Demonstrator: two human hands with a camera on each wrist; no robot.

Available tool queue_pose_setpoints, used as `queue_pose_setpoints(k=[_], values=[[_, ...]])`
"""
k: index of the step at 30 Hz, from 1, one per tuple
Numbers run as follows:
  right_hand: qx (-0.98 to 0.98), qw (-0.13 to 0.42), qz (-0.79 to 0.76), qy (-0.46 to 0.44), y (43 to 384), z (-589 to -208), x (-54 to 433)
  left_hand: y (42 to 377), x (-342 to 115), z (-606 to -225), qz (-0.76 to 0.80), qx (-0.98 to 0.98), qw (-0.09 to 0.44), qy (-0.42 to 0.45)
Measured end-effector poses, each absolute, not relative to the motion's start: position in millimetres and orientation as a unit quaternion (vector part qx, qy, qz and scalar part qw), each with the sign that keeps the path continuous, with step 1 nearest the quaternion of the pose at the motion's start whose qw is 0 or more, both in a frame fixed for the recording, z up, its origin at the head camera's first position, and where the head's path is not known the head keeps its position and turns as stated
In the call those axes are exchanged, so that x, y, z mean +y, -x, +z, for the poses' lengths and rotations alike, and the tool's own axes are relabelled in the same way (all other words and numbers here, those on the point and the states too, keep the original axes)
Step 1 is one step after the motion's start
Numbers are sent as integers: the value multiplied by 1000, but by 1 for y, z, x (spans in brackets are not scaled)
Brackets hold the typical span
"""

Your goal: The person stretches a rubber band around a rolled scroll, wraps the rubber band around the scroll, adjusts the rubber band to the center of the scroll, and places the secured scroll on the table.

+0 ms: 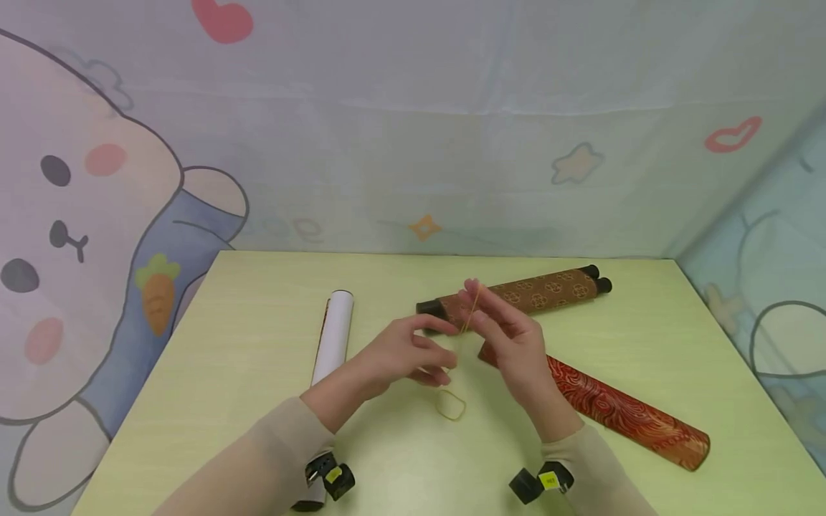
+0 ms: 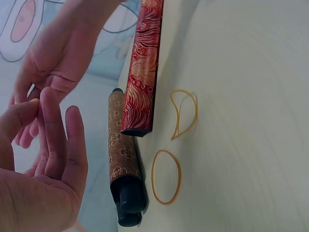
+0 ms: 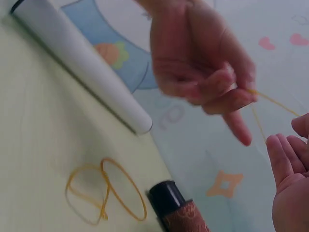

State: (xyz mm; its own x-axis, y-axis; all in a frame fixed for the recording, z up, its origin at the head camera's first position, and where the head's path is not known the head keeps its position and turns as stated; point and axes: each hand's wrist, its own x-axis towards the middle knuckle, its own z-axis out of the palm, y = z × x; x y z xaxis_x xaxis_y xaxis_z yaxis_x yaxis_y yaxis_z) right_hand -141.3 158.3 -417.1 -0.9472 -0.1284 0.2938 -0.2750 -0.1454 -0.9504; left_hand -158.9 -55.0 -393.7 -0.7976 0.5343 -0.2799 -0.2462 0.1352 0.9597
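Here, in the head view, stretching a thin yellow band [image 1: 470, 311] above a pale tabletop [image 1: 258, 344], pinched at one end by the left grip [image 1: 413, 351] and held at the other by thumb and fingertips of the right grip [image 1: 514, 344]. Surrounded by a loose band [image 1: 463, 410] below, a white roll [image 1: 334, 330] partly hidden behind the left arm [image 1: 258, 451], a red roll [image 1: 626, 408] partly behind the right grip, and a brown scroll [image 1: 542, 292] farther back.

From the left wrist, showing a speck of yellow between thumb and fingertip of the left grip, plus two loose bands [image 2: 180, 176] close together near the red roll's end.

From the right wrist, showing two strands running from the left grip to parted thumb and fingers of the right grip, before a printed curtain [image 3: 193, 154].
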Motion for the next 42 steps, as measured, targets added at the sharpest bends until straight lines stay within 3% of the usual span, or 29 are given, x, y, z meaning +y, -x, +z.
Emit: queue_pose_setpoints(k=[7, 16, 23, 42], values=[[-683, 58, 705, -184, 144, -422, 158, 156, -50, -393, 682, 657, 314, -66], [-671, -7, 711, -211, 142, -418, 158, 156, -47, -391, 701, 648, 295, -21], [-677, -12, 706, -206, 141, -420, 159, 159, -45, -387, 697, 664, 268, -8], [-684, -71, 686, -238, 139, -415, 174, 151, -80, -385, 658, 690, 288, -88]])
